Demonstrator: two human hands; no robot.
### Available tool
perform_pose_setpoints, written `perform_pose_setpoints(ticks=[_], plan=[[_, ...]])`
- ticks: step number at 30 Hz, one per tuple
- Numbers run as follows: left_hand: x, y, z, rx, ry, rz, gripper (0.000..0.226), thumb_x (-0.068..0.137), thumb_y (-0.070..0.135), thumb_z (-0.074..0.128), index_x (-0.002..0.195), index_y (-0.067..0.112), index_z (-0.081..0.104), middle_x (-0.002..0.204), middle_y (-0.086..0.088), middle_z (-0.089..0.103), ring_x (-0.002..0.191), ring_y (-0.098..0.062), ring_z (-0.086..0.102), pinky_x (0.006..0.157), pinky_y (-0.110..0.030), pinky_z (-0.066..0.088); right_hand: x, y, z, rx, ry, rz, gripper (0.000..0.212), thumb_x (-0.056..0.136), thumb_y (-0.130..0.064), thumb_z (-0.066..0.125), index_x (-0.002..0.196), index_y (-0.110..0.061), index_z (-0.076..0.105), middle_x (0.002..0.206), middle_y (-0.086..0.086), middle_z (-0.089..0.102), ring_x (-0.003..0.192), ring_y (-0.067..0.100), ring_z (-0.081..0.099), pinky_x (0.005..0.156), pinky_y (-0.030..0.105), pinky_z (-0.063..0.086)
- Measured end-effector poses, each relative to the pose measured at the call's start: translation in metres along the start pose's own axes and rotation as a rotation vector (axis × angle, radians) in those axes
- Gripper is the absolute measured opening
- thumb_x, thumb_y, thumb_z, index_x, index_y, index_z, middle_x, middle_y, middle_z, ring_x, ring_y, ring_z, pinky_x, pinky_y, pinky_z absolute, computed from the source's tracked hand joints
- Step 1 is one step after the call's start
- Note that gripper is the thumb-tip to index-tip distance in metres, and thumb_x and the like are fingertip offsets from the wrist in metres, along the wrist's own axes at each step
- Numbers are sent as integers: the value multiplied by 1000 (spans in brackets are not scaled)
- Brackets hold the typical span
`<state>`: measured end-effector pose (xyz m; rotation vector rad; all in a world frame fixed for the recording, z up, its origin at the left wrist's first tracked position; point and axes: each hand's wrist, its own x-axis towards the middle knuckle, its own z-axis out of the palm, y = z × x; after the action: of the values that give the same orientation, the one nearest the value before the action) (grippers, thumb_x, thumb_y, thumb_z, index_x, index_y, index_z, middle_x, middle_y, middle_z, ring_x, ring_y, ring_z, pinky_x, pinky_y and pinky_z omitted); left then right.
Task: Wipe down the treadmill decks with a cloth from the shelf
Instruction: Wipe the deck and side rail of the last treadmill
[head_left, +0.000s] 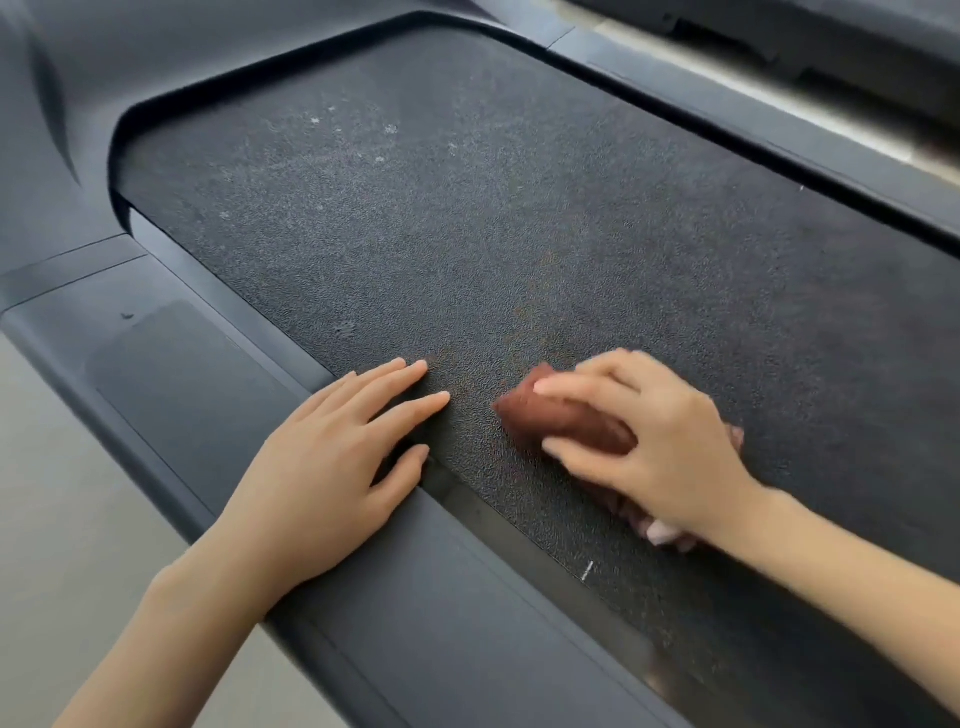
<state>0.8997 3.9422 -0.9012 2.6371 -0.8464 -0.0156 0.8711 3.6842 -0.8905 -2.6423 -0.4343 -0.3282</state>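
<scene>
On treadmill belt | right hand fingers curled gripping brown cloth, cloth under fingertips | left hand flat, fingers spread, straddling side rail

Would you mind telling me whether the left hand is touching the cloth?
Apart. The head view shows the left hand flat on the side rail and belt edge, with bare belt between its fingertips and the cloth.

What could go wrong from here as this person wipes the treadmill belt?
1. The pale dusty spots lie far up the belt; wiping only near the cloth may miss them.
2. The left hand rests where side rail meets belt; fingers could catch if the belt shifts.
</scene>
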Motion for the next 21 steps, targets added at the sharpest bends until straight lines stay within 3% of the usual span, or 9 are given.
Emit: perform_pose_setpoints(ticks=[7,11,17,21], plan=[[-2,3,-1,-1,13,-18,53,87,43,28,130,26,55,143,5,43,136,-13,35,112,-40,28,113,68,17,-150,206,266,33,82,-50,60,112,-35,60,102,1,61,102,23,55,76,31,37],[-1,4,-1,7,21,-17,52,87,41,29,128,25,57,142,4,45,134,-15,37,112,-39,28,134,73,25,-250,259,356,36,84,-48,58,116,-32,59,106,5,62,105,27,52,76,33,38],[-1,4,-2,24,14,-14,52,87,42,29,128,25,57,142,4,45,134,-14,37,112,-37,26,65,34,17,-187,168,168,36,83,-45,61,116,-29,62,100,0,60,98,22,52,80,29,37],[-1,4,-1,27,15,-25,52,87,42,29,129,27,56,143,6,44,135,-12,35,112,-37,25,-20,-2,1,-87,95,52,38,80,-45,60,111,-23,67,102,1,61,93,22,55,83,37,45]])
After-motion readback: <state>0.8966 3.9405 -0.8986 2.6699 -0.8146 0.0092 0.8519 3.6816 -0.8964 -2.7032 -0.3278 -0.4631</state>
